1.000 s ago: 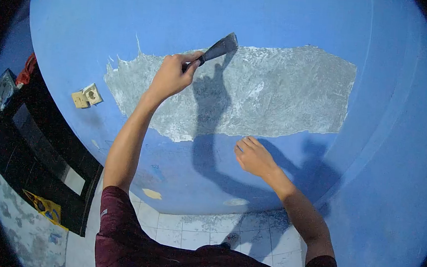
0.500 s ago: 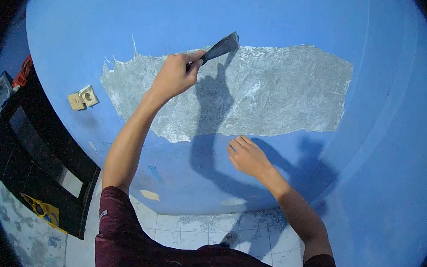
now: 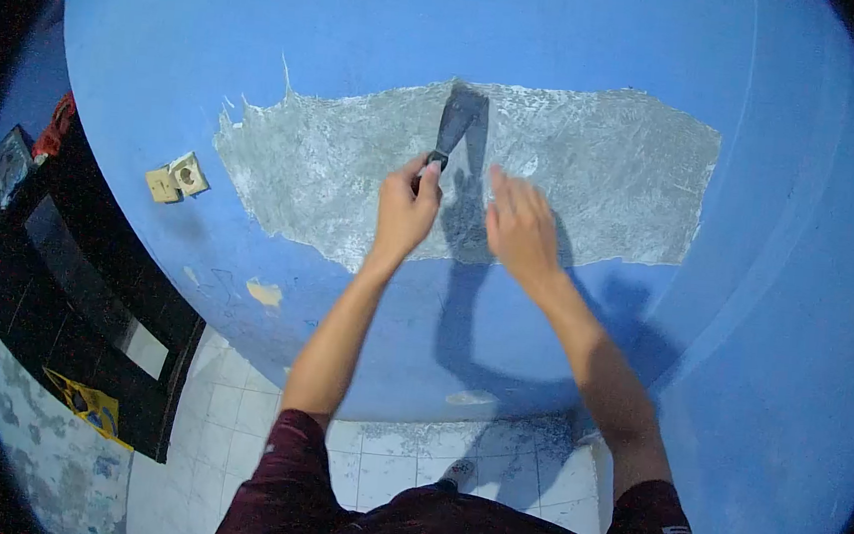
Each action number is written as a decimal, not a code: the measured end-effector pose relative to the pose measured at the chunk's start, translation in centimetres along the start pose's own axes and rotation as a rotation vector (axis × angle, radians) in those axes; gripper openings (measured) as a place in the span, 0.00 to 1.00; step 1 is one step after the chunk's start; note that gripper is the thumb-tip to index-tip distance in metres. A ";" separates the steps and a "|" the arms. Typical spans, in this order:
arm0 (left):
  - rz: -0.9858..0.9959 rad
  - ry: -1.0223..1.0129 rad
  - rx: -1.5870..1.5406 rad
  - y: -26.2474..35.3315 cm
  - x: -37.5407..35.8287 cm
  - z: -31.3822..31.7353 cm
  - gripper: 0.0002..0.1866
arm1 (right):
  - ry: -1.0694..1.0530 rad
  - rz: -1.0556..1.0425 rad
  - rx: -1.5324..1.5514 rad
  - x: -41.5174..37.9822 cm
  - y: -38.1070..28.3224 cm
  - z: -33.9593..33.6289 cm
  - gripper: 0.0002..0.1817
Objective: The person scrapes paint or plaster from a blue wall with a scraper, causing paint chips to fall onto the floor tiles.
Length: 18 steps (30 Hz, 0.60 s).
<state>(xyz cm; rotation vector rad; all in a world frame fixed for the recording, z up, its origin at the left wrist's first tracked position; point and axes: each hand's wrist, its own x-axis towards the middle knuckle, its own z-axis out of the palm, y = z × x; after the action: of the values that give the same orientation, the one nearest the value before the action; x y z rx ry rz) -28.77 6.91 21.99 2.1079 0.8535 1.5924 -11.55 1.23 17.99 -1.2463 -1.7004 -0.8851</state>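
My left hand point(image 3: 408, 210) is closed round the dark handle of a scraper point(image 3: 461, 119), whose wide blade points up near the top edge of the bare grey patch point(image 3: 615, 171). Just to the right of the handle, my right hand point(image 3: 524, 224) is raised in front of the patch with its fingers apart and nothing in it. Blue paint surrounds the patch, with a ragged whitish edge. Whether the blade touches the wall cannot be told.
Two cream wall sockets point(image 3: 179, 179) sit left of the patch. A dark piece of furniture point(image 3: 75, 279) stands at the left, with a yellow bag point(image 3: 90, 406) by its lower end. Pale floor tiles point(image 3: 386, 470) show below the wall.
My left hand has moved right and down with the scraper, which now stands more upright. My right hand has risen from below the patch to beside the scraper, and its fingers have opened.
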 end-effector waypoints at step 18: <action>-0.479 -0.054 -0.841 4.7 -1.3 3.6 0.09 | 0.186 -0.431 -0.436 10.7 2.0 2.0 0.21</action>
<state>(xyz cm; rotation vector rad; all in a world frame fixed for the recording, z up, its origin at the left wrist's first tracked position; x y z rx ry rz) -24.40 2.78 22.86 1.2340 0.4790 1.2979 -11.84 7.54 27.04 -1.0320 -1.7046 -1.6473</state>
